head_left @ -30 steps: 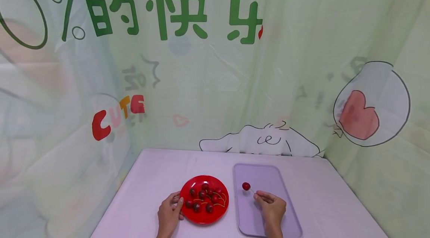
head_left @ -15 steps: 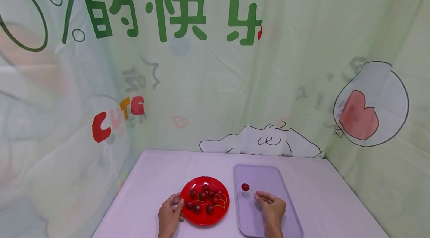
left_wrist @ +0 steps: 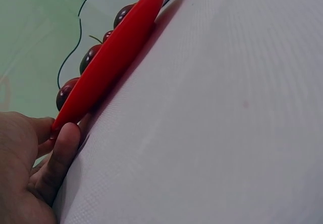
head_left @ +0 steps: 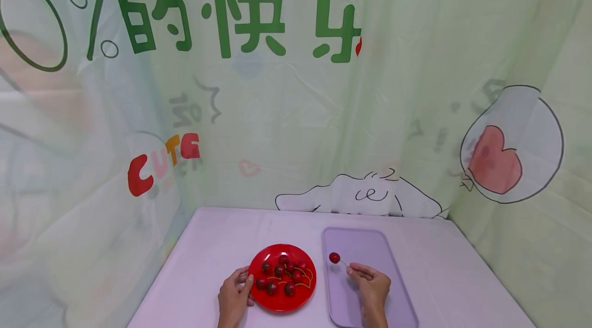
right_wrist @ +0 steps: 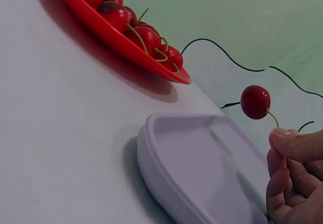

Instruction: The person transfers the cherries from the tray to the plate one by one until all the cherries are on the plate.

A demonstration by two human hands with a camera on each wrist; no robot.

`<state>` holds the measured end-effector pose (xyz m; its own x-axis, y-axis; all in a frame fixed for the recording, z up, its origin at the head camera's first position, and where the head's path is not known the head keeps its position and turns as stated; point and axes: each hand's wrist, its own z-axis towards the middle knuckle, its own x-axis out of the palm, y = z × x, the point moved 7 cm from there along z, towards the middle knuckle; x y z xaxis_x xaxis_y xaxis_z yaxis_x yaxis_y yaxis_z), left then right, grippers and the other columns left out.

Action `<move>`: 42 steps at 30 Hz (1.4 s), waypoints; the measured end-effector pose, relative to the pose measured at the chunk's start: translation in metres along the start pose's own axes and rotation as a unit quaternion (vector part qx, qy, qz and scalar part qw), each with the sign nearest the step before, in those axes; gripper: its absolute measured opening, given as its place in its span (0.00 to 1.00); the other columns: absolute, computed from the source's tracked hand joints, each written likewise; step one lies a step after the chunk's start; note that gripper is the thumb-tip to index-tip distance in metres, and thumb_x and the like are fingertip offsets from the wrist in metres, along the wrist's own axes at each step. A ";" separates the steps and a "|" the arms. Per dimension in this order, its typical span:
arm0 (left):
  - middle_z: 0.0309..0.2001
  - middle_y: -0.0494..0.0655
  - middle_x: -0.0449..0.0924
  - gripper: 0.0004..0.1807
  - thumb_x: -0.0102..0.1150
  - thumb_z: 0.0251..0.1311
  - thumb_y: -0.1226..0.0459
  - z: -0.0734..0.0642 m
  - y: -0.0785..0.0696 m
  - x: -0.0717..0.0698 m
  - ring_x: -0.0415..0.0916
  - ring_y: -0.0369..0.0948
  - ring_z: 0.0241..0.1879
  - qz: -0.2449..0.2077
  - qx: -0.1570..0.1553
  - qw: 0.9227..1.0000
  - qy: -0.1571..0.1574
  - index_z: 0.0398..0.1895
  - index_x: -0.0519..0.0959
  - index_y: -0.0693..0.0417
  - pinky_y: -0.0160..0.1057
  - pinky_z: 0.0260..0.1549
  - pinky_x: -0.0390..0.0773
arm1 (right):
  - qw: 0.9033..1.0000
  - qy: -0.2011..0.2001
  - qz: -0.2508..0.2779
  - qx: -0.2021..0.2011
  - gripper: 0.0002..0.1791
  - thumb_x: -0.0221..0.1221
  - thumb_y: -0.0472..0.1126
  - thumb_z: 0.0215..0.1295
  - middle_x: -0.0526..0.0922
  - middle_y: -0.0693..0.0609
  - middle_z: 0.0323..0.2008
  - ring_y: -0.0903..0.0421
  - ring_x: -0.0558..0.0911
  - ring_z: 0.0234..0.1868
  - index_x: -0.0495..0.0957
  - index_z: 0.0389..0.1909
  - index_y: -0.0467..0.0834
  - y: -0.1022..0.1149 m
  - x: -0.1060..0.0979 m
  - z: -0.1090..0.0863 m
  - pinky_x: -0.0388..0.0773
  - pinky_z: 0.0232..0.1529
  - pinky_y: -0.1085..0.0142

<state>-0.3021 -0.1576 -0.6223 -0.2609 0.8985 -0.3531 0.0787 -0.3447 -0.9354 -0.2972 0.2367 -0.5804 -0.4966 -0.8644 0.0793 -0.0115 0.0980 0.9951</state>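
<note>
A dark red cherry [right_wrist: 255, 102] is held up by its thin green stem, pinched between the thumb and forefinger of my right hand [head_left: 369, 289]. In the head view that cherry overlaps the left part of a lilac tray [head_left: 356, 240]. My left hand [head_left: 233, 294] grips the left rim of a round red plate [head_left: 282, 306], thumb on one side and fingers on the other. Several cherries [right_wrist: 114, 15], some with green stems, lie on the plate. In the left wrist view the fingertips pinch the plate's edge [left_wrist: 113, 67].
Plate and tray stand side by side on a table with a white cloth [head_left: 222, 230], a narrow gap between them. Printed curtains [head_left: 287, 127] enclose the table at the back and both sides.
My right hand has shifted slightly left with the cherry, still over the tray. The left hand keeps its hold on the plate.
</note>
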 end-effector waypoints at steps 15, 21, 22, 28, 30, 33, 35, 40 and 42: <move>0.48 0.55 0.89 0.21 0.64 0.78 0.63 -0.002 -0.003 -0.001 0.81 0.39 0.19 -0.004 -0.002 1.000 0.001 0.70 0.81 0.60 0.33 0.23 0.86 | 0.999 0.032 0.012 0.002 0.17 0.76 0.27 0.60 0.93 0.56 0.25 0.69 0.89 0.28 0.87 0.48 0.22 -0.001 0.022 -0.004 0.84 0.33 0.76; 0.49 0.56 0.89 0.21 0.64 0.78 0.64 -0.002 -0.002 -0.001 0.81 0.39 0.18 -0.005 -0.004 1.000 0.001 0.70 0.81 0.60 0.33 0.22 0.85 | 0.999 0.044 0.006 -0.004 0.17 0.76 0.27 0.61 0.93 0.54 0.27 0.69 0.89 0.28 0.87 0.49 0.22 0.002 0.030 -0.006 0.84 0.33 0.77; 0.49 0.57 0.89 0.21 0.64 0.78 0.64 -0.001 -0.002 -0.001 0.81 0.39 0.18 -0.005 -0.006 1.000 0.001 0.70 0.81 0.60 0.33 0.22 0.85 | 0.999 0.047 0.005 -0.005 0.17 0.76 0.27 0.61 0.94 0.53 0.27 0.69 0.89 0.29 0.87 0.49 0.22 0.001 0.032 -0.005 0.84 0.33 0.77; 0.49 0.58 0.89 0.21 0.65 0.77 0.64 -0.003 -0.008 -0.003 0.81 0.39 0.19 -0.010 0.002 1.000 0.000 0.69 0.81 0.61 0.32 0.22 0.85 | 0.998 0.054 0.001 -0.014 0.17 0.76 0.26 0.59 0.94 0.50 0.27 0.68 0.90 0.28 0.87 0.48 0.22 0.004 0.039 -0.006 0.84 0.34 0.77; 0.49 0.58 0.89 0.21 0.64 0.78 0.64 -0.004 -0.009 -0.004 0.81 0.38 0.18 -0.012 0.007 1.000 0.002 0.69 0.81 0.62 0.33 0.22 0.85 | 0.999 0.053 -0.001 -0.012 0.17 0.76 0.26 0.59 0.94 0.50 0.28 0.68 0.90 0.28 0.87 0.48 0.22 0.006 0.041 -0.008 0.85 0.34 0.77; 0.48 0.57 0.89 0.21 0.64 0.78 0.64 -0.004 -0.010 -0.004 0.81 0.38 0.19 -0.011 0.005 1.000 0.003 0.69 0.81 0.61 0.32 0.22 0.85 | 0.999 0.052 -0.007 -0.005 0.18 0.77 0.27 0.59 0.94 0.49 0.28 0.68 0.90 0.29 0.87 0.49 0.23 0.007 0.044 -0.009 0.84 0.35 0.78; 0.48 0.56 0.89 0.21 0.64 0.78 0.64 -0.004 -0.010 -0.004 0.81 0.38 0.19 -0.009 0.006 1.000 0.003 0.69 0.81 0.61 0.32 0.22 0.85 | 0.998 0.053 -0.013 -0.002 0.18 0.77 0.27 0.60 0.94 0.48 0.29 0.69 0.89 0.29 0.87 0.49 0.24 0.008 0.047 -0.010 0.83 0.35 0.78; 0.48 0.56 0.89 0.21 0.64 0.78 0.64 -0.004 -0.009 -0.004 0.81 0.38 0.19 -0.006 0.003 1.000 -0.001 0.69 0.81 0.61 0.32 0.23 0.85 | 0.998 0.065 -0.017 -0.007 0.18 0.76 0.28 0.60 0.94 0.48 0.30 0.68 0.89 0.29 0.87 0.49 0.24 0.008 0.056 -0.009 0.83 0.36 0.79; 0.48 0.57 0.89 0.21 0.64 0.78 0.64 -0.005 -0.010 -0.004 0.81 0.38 0.19 -0.006 0.003 1.000 -0.002 0.69 0.81 0.61 0.32 0.24 0.85 | 0.997 0.070 -0.014 -0.008 0.18 0.77 0.28 0.60 0.94 0.49 0.30 0.68 0.89 0.29 0.88 0.49 0.24 0.008 0.059 -0.010 0.83 0.36 0.78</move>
<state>-0.2975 -0.1565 -0.6113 -0.2661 0.9011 -0.3423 0.0706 -0.3359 -0.9392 -0.3176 0.1819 -0.5667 -0.3710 -0.9269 0.0568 -0.0088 0.0647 0.9979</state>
